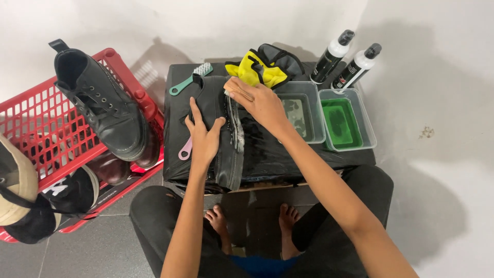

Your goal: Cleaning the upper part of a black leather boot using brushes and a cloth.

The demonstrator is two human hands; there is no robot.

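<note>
White walls back a black-covered counter [309, 154] where a black boot [226, 134] lies, pinned flat by the open left hand [204, 135]. A brush [232, 88] is clasped in the right hand [260, 103]. Suds could make the boot slip toward 2 filled tubs [321, 110].

Black boot [226, 134]: matt leather w/ wet soapy sole edge. Table cover [272, 154]: glossy wet plastic. Red crate [46, 118]: rigid plastic.

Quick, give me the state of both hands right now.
Left hand: open, fingers spread flat on the black leather boot, pinning it down.
Right hand: closed around a small tan wooden brush, pressed to the boot.
</note>
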